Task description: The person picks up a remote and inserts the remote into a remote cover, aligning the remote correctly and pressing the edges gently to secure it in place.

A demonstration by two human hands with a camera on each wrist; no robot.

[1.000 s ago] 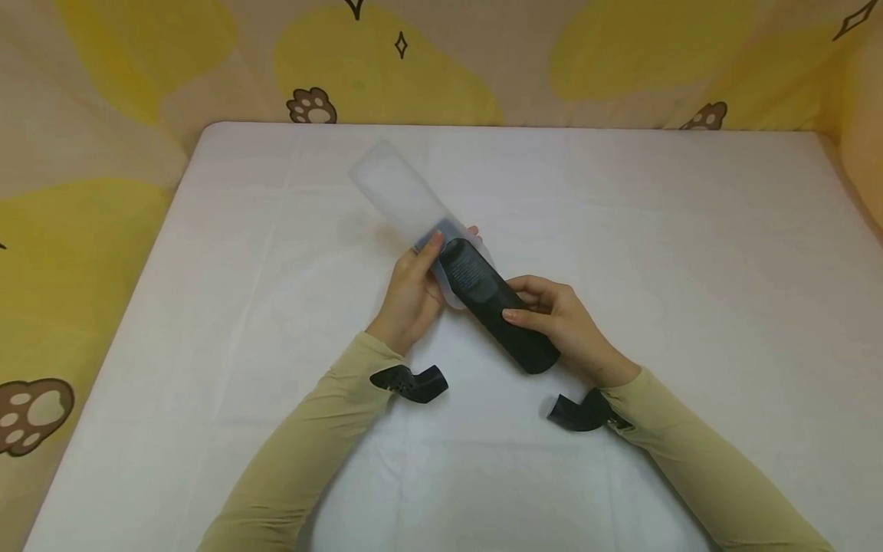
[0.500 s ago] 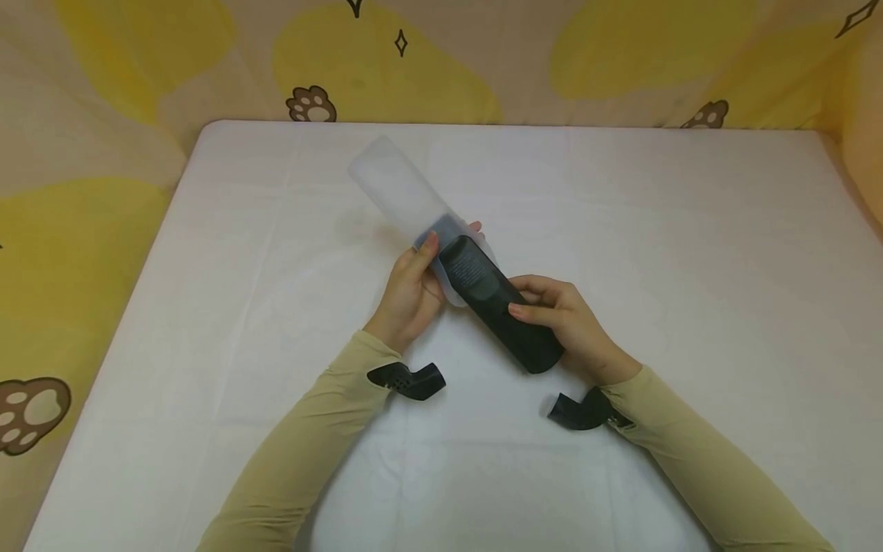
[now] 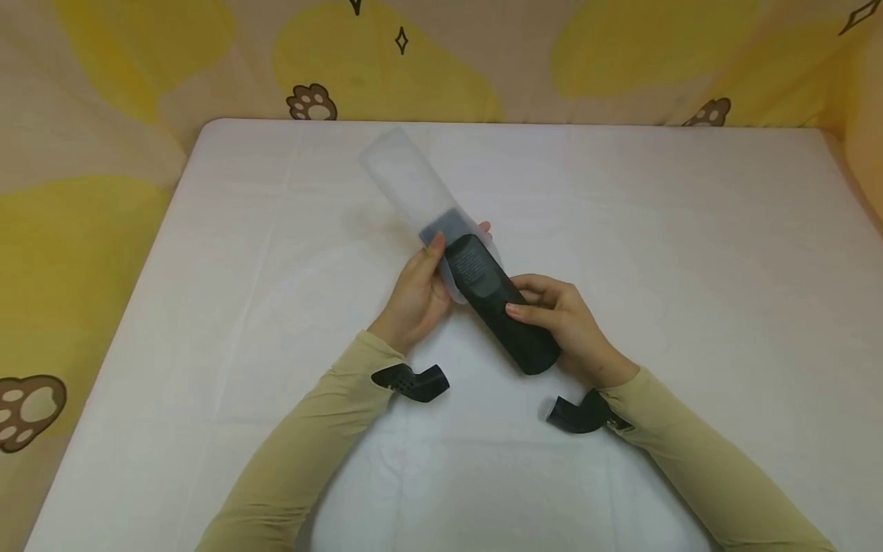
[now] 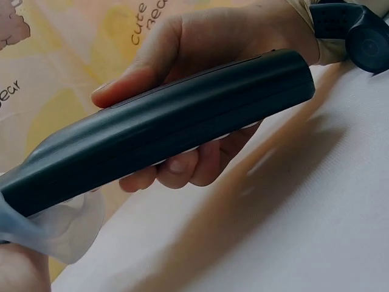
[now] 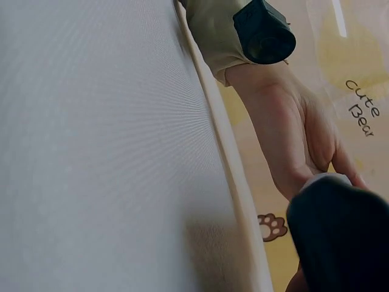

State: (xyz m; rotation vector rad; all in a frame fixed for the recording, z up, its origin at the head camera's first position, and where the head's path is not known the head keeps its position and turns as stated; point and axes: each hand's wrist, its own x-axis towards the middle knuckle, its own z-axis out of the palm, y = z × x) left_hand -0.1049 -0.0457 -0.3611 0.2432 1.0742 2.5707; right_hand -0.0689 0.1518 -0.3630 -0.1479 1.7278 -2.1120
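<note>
A long dark case (image 3: 500, 307) with a ribbed patch near its upper end lies slantwise between the two hands. Its upper end is partly inside a long translucent plastic sleeve (image 3: 400, 172), where it shows bluish through the plastic. My left hand (image 3: 417, 291) grips the sleeve around its mouth, thumb on top and other fingers mostly hidden underneath. My right hand (image 3: 566, 322) holds the lower half of the case, thumb on top. In the left wrist view, the right-hand fingers (image 4: 176, 167) curl under the case. The right wrist view shows the case's dark end (image 5: 340, 231) close up.
A white-covered table (image 3: 290, 460) lies beneath both hands. Behind it and at the sides hangs a yellow and peach patterned cloth (image 3: 414, 77). Small black wrist cameras (image 3: 414, 382) stick out from the sleeves of both arms.
My left hand and the translucent sleeve have shifted slightly right, and the sleeve's far end has moved a little away. My right hand and the dark case stay nearly in place.
</note>
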